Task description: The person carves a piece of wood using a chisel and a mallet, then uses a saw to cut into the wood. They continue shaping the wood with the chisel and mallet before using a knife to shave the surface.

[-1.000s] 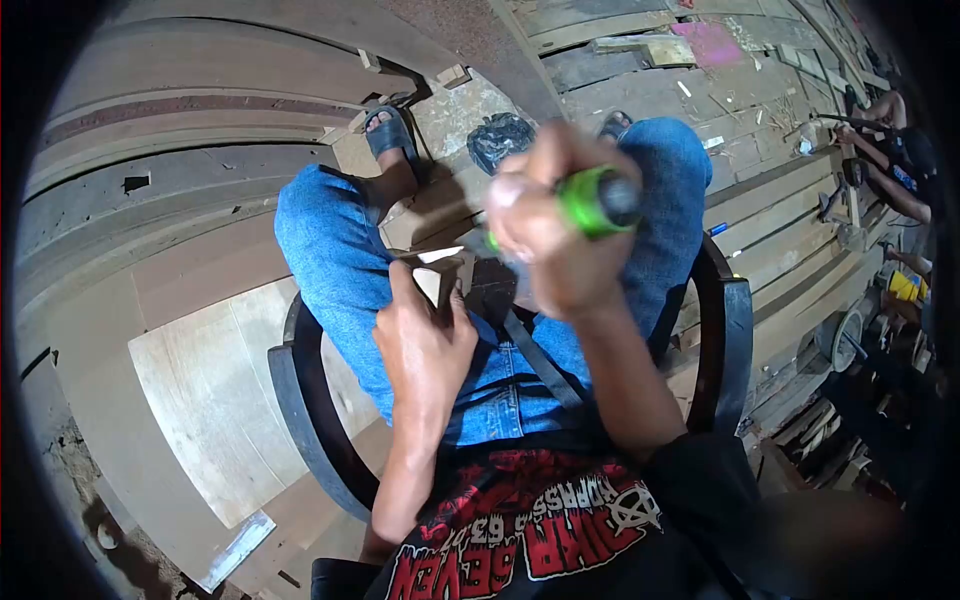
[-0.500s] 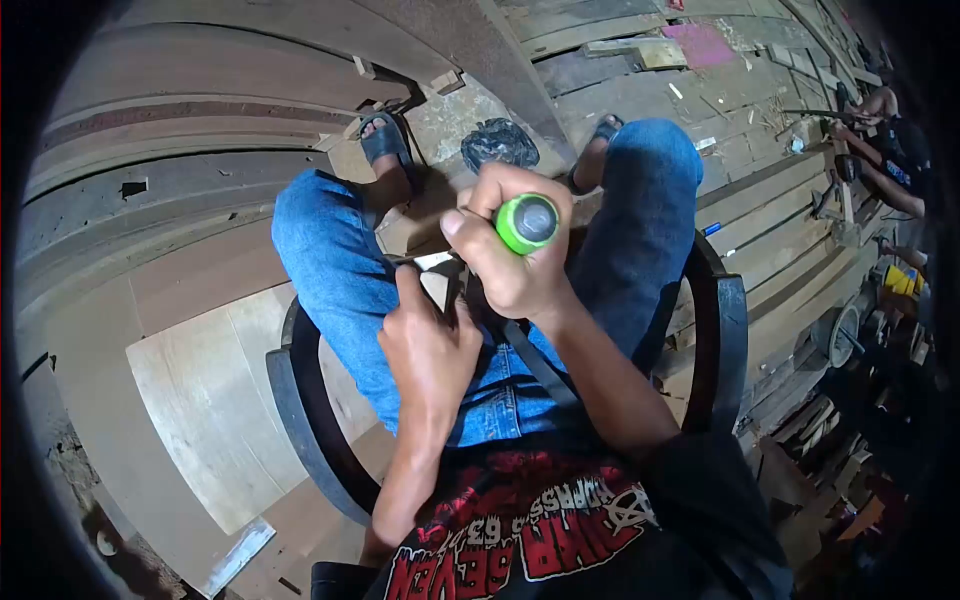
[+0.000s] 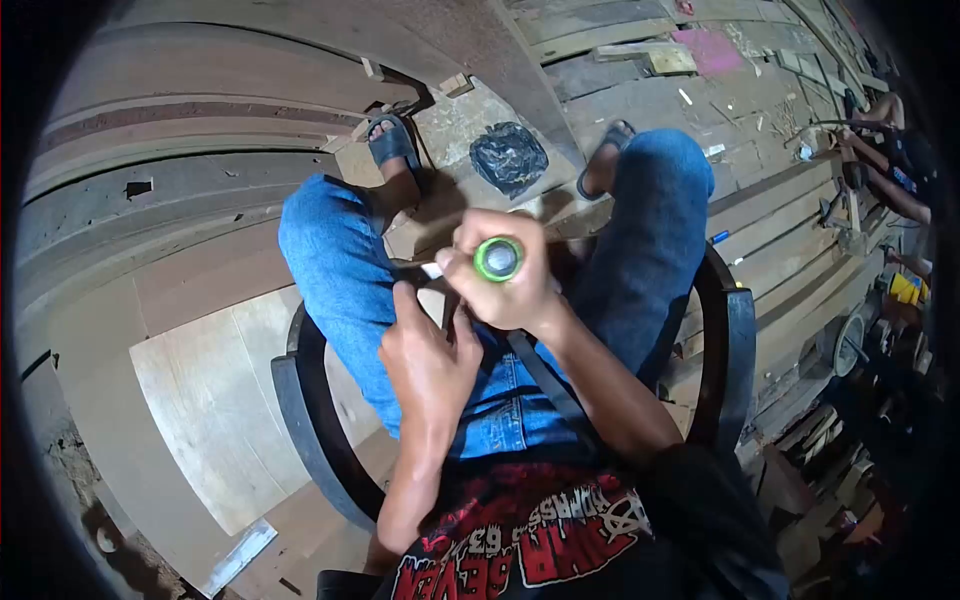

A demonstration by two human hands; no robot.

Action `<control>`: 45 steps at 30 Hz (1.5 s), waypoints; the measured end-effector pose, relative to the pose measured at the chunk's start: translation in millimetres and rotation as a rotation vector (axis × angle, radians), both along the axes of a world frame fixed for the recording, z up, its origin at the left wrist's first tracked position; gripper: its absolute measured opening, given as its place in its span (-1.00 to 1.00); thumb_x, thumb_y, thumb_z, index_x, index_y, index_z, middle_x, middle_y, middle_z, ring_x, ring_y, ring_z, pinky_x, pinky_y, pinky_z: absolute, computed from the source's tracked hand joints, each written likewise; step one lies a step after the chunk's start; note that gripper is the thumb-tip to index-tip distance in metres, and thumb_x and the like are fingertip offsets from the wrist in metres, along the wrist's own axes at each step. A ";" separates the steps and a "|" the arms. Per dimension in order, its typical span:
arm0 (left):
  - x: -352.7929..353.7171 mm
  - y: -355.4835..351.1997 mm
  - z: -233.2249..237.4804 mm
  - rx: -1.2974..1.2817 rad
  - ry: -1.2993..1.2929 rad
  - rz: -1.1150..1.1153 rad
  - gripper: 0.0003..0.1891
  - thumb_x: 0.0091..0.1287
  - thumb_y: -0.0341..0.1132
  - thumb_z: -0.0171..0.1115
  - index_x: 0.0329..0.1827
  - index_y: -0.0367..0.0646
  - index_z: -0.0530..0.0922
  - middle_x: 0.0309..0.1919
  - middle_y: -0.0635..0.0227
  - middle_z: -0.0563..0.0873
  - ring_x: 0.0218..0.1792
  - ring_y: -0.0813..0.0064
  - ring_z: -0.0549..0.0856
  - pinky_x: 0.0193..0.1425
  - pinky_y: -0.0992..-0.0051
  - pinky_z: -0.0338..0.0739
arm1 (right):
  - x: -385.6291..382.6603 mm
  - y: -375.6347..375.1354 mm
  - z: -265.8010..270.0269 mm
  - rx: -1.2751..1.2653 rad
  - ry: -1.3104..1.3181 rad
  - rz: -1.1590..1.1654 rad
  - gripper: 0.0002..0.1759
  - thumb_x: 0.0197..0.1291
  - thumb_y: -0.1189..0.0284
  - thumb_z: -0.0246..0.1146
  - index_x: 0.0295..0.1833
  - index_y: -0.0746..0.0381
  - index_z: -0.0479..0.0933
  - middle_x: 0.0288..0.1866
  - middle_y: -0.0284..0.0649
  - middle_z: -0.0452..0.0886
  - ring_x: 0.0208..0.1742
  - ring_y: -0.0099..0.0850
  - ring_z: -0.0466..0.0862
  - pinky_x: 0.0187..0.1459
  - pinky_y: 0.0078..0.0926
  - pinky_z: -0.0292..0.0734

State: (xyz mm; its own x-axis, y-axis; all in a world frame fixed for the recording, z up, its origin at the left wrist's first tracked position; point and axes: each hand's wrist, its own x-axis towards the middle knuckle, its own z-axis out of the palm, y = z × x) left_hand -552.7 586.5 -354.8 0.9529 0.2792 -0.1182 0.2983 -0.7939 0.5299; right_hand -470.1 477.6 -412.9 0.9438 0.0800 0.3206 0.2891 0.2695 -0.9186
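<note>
My right hand [image 3: 505, 285] is wrapped around the green handle [image 3: 498, 259] of a tool, its dark round end facing up toward me. The rest of this tool is hidden below the fist. Just left of it, my left hand [image 3: 425, 355] has its thumb and forefinger on either side of a small pale block [image 3: 431, 303] between my knees. A pale strip [image 3: 432, 270] shows beside the right fist. Behind my wrists runs a dark flat bar [image 3: 545, 370] over my jeans.
Dark curved chair arms [image 3: 727, 350] flank my legs. A crumpled black plastic bag [image 3: 509, 158] lies between my sandalled feet. Long planks [image 3: 780, 240] are on the right, with a blue marker [image 3: 719, 237] on them. A pale board [image 3: 215, 400] lies left. Another person's limbs [image 3: 885, 160] show far right.
My right fist has lowered and moved slightly left with the green handle, which now appears smaller. My left hand stays at the pale block. The view has shifted slightly.
</note>
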 end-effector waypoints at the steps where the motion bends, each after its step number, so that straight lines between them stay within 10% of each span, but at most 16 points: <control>1: 0.3 0.6 0.2 -0.031 -0.006 0.053 -0.70 0.25 -0.48 0.39 -0.09 -0.33 0.43 -0.45 -0.17 0.73 -0.34 -0.20 0.78 -0.30 0.06 0.66 | 6.8 -7.3 15.3 0.052 -0.012 -0.097 -0.77 0.06 0.56 0.33 -0.53 0.24 0.40 -0.60 -0.32 0.47 -0.56 -0.56 0.46 -0.49 -0.51 0.34; 9: 5.1 10.5 3.0 -0.068 -0.012 0.083 -0.74 0.30 -0.49 0.40 -0.17 -0.37 0.44 -0.65 -0.04 0.64 -0.61 0.05 0.75 -0.52 0.27 0.51 | 26.6 -81.0 126.6 0.411 -0.032 0.090 -0.78 0.36 0.49 0.21 -0.32 0.16 0.31 -0.65 -0.40 0.25 -0.67 -0.62 0.21 -0.65 -0.53 0.11; 16: 3.3 8.9 -3.1 0.004 -0.076 -0.008 -0.71 0.24 -0.51 0.41 -0.13 -0.40 0.45 -0.62 -0.07 0.65 -0.52 0.00 0.77 -0.47 0.21 0.55 | 9.5 -13.7 -5.3 0.328 0.280 -0.038 -0.69 0.17 0.62 0.29 -0.51 0.23 0.30 -0.60 -0.45 0.37 -0.54 -0.69 0.31 -0.49 -0.56 0.21; 18: -1.0 7.9 -0.5 0.039 -0.047 -0.030 -0.68 0.19 -0.53 0.41 -0.09 -0.43 0.46 -0.69 0.03 0.59 -0.67 0.18 0.69 -0.55 0.28 0.45 | 13.4 -28.5 31.1 0.322 0.259 -0.047 -0.68 0.18 0.61 0.28 -0.52 0.21 0.29 -0.60 -0.44 0.39 -0.54 -0.70 0.32 -0.49 -0.56 0.20; 23: 2.3 4.1 6.2 -0.012 0.023 0.043 -0.76 0.25 -0.51 0.38 -0.18 -0.36 0.44 -0.56 -0.13 0.70 -0.43 -0.14 0.78 -0.38 0.10 0.63 | 34.9 -62.5 101.8 0.353 -0.012 -0.015 -0.72 0.23 0.60 0.18 -0.48 0.15 0.28 -0.70 -0.36 0.35 -0.76 -0.60 0.24 -0.67 -0.53 0.11; 28: 0.2 3.3 -3.7 0.035 -0.067 -0.024 -0.72 0.21 -0.52 0.39 -0.17 -0.39 0.43 -0.67 -0.02 0.59 -0.63 0.07 0.69 -0.49 0.19 0.51 | 4.1 -0.8 -7.3 0.088 -0.015 -0.116 -0.68 0.20 0.64 0.22 -0.51 0.20 0.25 -0.66 -0.37 0.36 -0.65 -0.64 0.32 -0.62 -0.55 0.15; 38: 11.9 0.4 15.6 0.017 0.038 -0.006 -0.73 0.30 -0.51 0.39 -0.12 -0.37 0.42 -0.60 -0.10 0.67 -0.52 -0.14 0.75 -0.43 0.12 0.57 | 22.1 -77.0 101.8 0.347 0.000 -0.001 -0.75 0.26 0.54 0.22 -0.40 0.16 0.28 -0.66 -0.39 0.25 -0.68 -0.63 0.17 -0.58 -0.57 0.14; 45: 32.6 2.6 12.7 0.043 0.083 -0.125 -0.68 0.23 -0.53 0.40 -0.11 -0.30 0.39 -0.54 -0.14 0.69 -0.38 -0.21 0.77 -0.31 0.07 0.64 | 13.4 -48.9 62.9 0.379 0.168 -0.017 -0.67 0.19 0.61 0.30 -0.51 0.17 0.30 -0.64 -0.49 0.33 -0.58 -0.75 0.26 -0.57 -0.61 0.13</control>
